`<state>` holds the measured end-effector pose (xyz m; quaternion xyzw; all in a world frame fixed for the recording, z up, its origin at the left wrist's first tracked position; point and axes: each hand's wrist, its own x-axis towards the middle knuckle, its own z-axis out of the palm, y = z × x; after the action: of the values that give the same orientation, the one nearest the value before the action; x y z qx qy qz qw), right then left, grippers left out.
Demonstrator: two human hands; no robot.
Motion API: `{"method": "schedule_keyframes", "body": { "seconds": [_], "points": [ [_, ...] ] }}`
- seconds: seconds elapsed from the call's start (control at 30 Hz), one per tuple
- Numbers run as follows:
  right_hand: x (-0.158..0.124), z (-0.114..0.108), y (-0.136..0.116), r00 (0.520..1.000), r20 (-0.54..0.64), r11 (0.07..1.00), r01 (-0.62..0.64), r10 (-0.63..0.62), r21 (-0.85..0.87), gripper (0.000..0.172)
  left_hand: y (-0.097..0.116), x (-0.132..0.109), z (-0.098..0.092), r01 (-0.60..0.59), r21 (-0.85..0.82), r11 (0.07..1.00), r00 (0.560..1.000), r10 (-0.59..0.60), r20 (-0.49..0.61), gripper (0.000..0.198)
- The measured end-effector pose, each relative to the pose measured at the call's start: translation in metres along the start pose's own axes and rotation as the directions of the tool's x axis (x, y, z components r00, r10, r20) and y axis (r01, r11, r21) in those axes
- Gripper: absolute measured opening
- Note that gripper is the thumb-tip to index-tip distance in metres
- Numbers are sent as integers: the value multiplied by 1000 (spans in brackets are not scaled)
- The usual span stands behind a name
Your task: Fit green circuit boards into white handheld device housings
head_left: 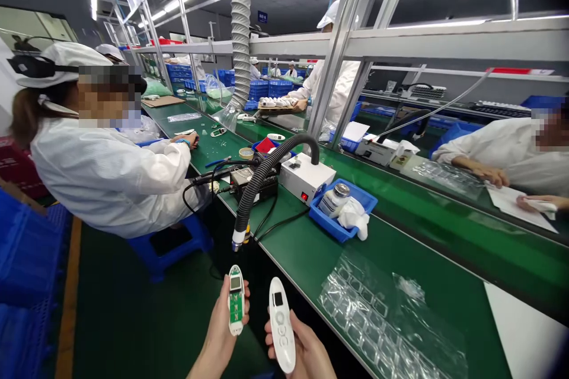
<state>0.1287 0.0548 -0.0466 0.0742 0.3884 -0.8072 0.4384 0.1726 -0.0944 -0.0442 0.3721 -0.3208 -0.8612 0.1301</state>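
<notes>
My left hand (222,311) is closed around a white oval device half with a green circuit board (236,302), its small grey screen and board facing up at me. In my right hand (306,346) is a long white plastic cover (281,325) with a dark window near the top and round button shapes below it. The two parts are held upright side by side, with a gap between them, in front of the bench edge. Just above them hangs the nozzle of a black flexible hose (253,195).
On the green bench (284,237) stand a white box (306,177) with a red switch and a blue tray (340,231) holding a bottle and white cloth. Clear plastic blister sheets (364,320) lie at right. A co-worker (102,154) sits at left; another person (511,154) works across the bench.
</notes>
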Motion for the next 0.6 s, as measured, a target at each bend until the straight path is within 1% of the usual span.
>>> {"method": "schedule_keyframes", "body": {
  "seconds": [0.13, 0.23, 0.33, 0.5, 0.6],
  "points": [
    [-18, -8, -3, 999, 34, 997, -12, 10, 72, 53, -7, -22, 5, 36, 6, 999, 998, -36, 42, 50],
    [-25, -12, -6, 997, 77, 990, -24, 14, 138, 51, -5, -35, 15, 54, 7, 999, 994, -54, 90, 46],
    [-28, -15, -7, 995, 102, 983, -13, -6, 183, 51, -4, -45, 25, 74, 14, 997, 991, -75, 113, 43],
    [-32, -19, -6, 986, 147, 976, 51, -83, 210, 44, -6, -57, 36, 100, 33, 994, 990, -102, 98, 44],
    [-34, -19, -7, 983, 157, 976, 62, -96, 210, 42, -9, -58, 40, 104, 33, 994, 990, -107, 93, 42]
  ]
}}
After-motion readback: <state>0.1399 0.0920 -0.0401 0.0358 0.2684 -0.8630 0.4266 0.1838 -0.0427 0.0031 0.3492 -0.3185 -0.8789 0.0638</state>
